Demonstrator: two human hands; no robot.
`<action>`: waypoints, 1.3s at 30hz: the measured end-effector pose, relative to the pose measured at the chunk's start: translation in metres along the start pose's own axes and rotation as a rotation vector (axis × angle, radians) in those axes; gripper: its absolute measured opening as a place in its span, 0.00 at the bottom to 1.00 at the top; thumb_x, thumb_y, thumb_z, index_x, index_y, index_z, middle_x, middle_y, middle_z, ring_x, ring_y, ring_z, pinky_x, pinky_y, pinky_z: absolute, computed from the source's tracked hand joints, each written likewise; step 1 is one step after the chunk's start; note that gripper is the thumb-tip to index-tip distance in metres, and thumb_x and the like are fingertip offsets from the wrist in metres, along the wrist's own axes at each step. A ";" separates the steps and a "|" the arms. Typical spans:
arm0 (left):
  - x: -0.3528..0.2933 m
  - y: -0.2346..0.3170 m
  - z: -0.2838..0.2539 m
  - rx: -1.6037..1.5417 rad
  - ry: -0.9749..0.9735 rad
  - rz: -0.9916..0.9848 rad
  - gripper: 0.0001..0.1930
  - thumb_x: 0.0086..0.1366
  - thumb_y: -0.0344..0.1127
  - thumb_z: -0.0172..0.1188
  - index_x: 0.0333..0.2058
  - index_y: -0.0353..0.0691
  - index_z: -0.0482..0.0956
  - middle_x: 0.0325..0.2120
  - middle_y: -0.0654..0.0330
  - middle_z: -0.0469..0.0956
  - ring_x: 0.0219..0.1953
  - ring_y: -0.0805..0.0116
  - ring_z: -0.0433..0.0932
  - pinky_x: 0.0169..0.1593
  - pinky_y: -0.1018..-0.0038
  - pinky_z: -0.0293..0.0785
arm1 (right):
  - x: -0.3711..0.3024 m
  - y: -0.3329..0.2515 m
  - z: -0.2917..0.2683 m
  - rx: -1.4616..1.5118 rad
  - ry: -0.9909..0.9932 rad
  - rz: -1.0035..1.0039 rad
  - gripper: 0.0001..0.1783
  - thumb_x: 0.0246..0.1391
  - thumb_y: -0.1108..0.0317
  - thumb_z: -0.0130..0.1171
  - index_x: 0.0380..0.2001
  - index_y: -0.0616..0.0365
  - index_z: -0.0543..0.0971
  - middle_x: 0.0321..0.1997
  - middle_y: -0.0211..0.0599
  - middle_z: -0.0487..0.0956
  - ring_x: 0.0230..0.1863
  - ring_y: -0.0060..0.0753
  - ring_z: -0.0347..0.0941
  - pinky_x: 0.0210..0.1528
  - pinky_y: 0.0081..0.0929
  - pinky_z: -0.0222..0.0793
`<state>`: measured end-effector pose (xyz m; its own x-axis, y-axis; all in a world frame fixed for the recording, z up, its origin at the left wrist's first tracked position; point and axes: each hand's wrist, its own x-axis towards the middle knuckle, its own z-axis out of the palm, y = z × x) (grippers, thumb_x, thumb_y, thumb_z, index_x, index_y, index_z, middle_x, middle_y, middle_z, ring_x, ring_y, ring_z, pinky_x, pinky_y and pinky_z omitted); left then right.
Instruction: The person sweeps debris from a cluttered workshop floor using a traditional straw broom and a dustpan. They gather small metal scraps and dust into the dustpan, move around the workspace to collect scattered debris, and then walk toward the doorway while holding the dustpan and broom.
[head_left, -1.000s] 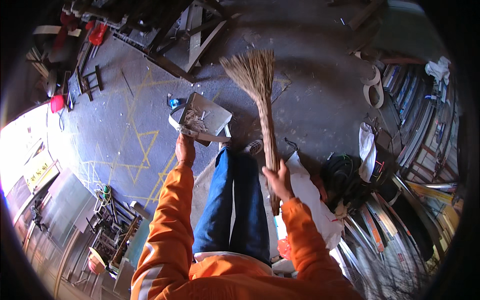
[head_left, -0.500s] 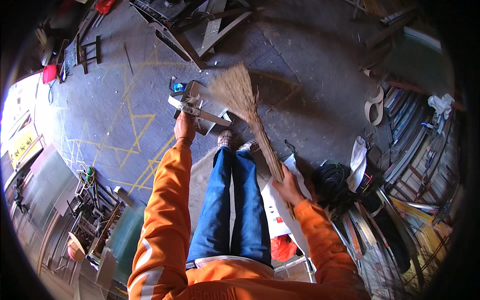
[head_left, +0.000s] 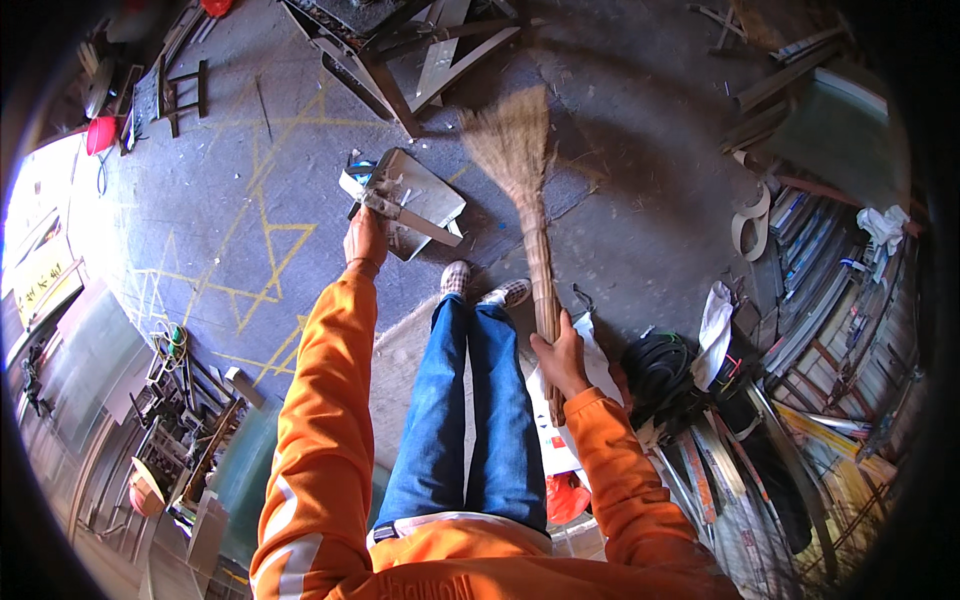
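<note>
Over the middle of the floor (head_left: 630, 240), well in from its cluttered left and right edges, the person's left hand (head_left: 367, 240) is wrapped round the pale band (head_left: 428, 227) on a dustpan's (head_left: 432, 192) near side. The dustpan looks light and stiff; its loose scraps (head_left: 394, 188) could slide, so the band suits a level hold. Rightward, the right hand (head_left: 563, 357) grasps the near part of a broom (head_left: 537, 240), seemingly light, firm along its stalk, springy at the bristles. The left fingertips are hidden, a blue item (head_left: 364, 170) is partly covered, and whether the dustpan touches the floor is unclear.
</note>
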<state>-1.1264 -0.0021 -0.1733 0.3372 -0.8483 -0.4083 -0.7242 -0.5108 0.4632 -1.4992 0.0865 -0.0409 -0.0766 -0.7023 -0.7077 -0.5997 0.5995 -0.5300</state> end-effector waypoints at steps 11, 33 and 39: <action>0.035 0.001 -0.014 0.042 -0.044 0.048 0.17 0.60 0.36 0.63 0.46 0.41 0.71 0.39 0.47 0.80 0.45 0.41 0.78 0.45 0.53 0.73 | -0.054 -0.032 -0.023 0.222 -0.209 0.103 0.29 0.50 0.68 0.62 0.56 0.61 0.69 0.22 0.38 0.76 0.17 0.30 0.75 0.19 0.29 0.72; -0.029 0.032 -0.030 0.046 -0.131 0.090 0.12 0.68 0.41 0.48 0.44 0.42 0.72 0.39 0.47 0.80 0.45 0.42 0.77 0.44 0.53 0.73 | -0.119 -0.038 -0.070 0.518 -0.197 0.289 0.25 0.55 0.71 0.63 0.55 0.60 0.69 0.22 0.32 0.75 0.16 0.24 0.72 0.17 0.25 0.70; -0.023 0.076 -0.017 0.048 -0.104 0.168 0.10 0.66 0.38 0.52 0.43 0.41 0.72 0.37 0.48 0.80 0.43 0.42 0.78 0.41 0.53 0.73 | -0.081 -0.026 -0.100 0.595 -0.053 0.270 0.21 0.55 0.69 0.63 0.51 0.59 0.72 0.23 0.31 0.74 0.16 0.24 0.71 0.18 0.26 0.70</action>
<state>-1.1790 -0.0236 -0.1156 0.1470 -0.9010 -0.4082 -0.7936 -0.3537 0.4950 -1.5576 0.0894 0.0768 -0.1146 -0.4866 -0.8661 -0.0208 0.8728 -0.4877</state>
